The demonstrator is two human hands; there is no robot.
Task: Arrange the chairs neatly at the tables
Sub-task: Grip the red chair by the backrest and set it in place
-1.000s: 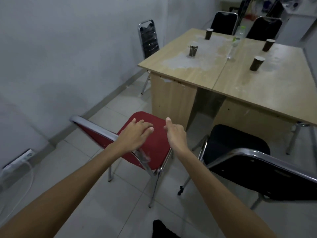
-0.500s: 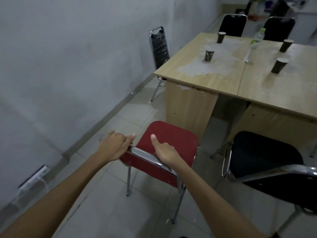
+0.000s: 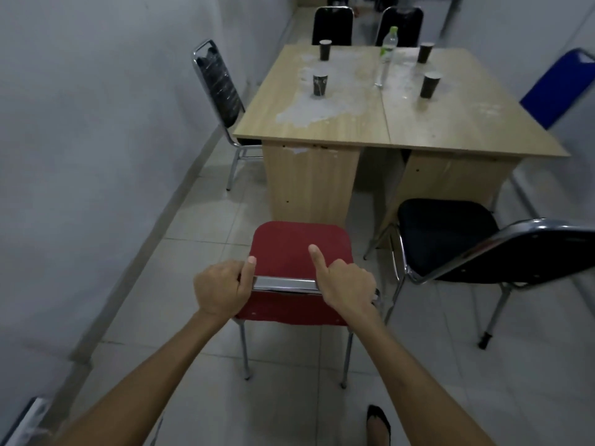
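Both hands are on the red chair (image 3: pixel 299 249), gripping the chrome top rail of its backrest: the left hand (image 3: pixel 222 289) wraps the rail's left end with the thumb laid along the front, and the right hand (image 3: pixel 346 286) curls round the right end, thumb sticking up over the seat. The chair stands on the tiled floor (image 3: pixel 199 243) facing the near edge of the left table (image 3: pixel 322 123), its seat just short of the table's front panel (not yet tucked under). A black chair (image 3: pixel 450 233) sits just beside it on the right, angled, before the right table (image 3: pixel 467 123).
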